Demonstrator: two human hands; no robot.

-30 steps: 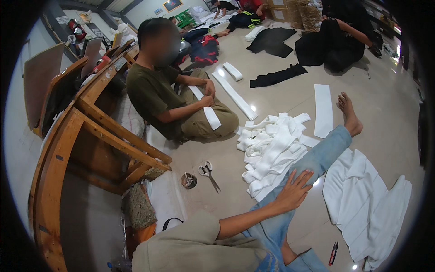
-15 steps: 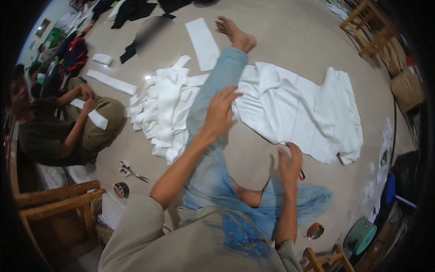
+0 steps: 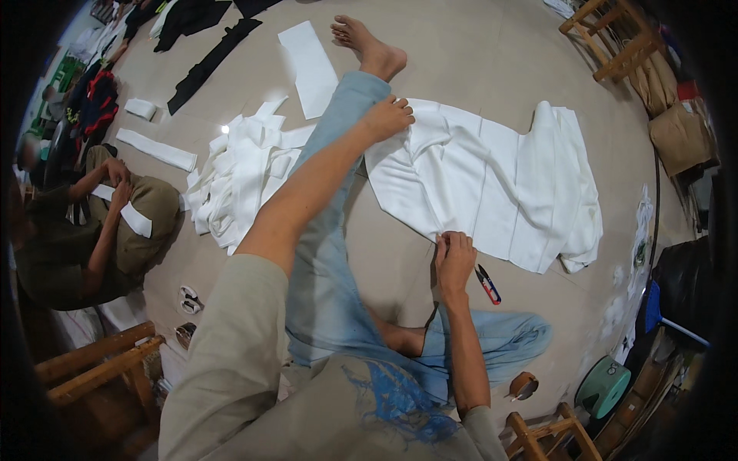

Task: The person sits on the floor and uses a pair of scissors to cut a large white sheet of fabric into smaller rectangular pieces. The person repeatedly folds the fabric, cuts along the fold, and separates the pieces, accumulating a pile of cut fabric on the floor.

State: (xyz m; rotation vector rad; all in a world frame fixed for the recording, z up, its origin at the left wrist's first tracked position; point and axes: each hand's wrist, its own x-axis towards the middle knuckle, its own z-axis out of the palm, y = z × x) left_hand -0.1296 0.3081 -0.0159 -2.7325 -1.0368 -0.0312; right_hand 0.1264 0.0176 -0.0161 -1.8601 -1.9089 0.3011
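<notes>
A large piece of white fabric (image 3: 500, 177) lies spread over the floor to the right of my outstretched leg, with loose folds across it. My left hand (image 3: 388, 119) reaches over the leg, its fingers closed on the fabric's far left corner. At the near edge my right hand (image 3: 456, 253) pinches the same fabric; its fingertips partly hide the spot. Just right of that hand lies a slim black and red hand tool (image 3: 487, 286). To the left of my leg is a heap of white fabric strips (image 3: 238, 177), partly behind my left arm.
A co-worker (image 3: 108, 223) sits at the left holding a white strip (image 3: 137, 220). Scissors (image 3: 189, 300) show beside my left sleeve. A white panel (image 3: 309, 69) and black pieces (image 3: 211, 65) lie farther off. Wooden stools (image 3: 553, 434) stand near the rim, by a green round object (image 3: 603, 388).
Both hands have come down onto the white fabric and closed on it, the left reaching farther away. The view has shifted, uncovering more of the black and red tool.
</notes>
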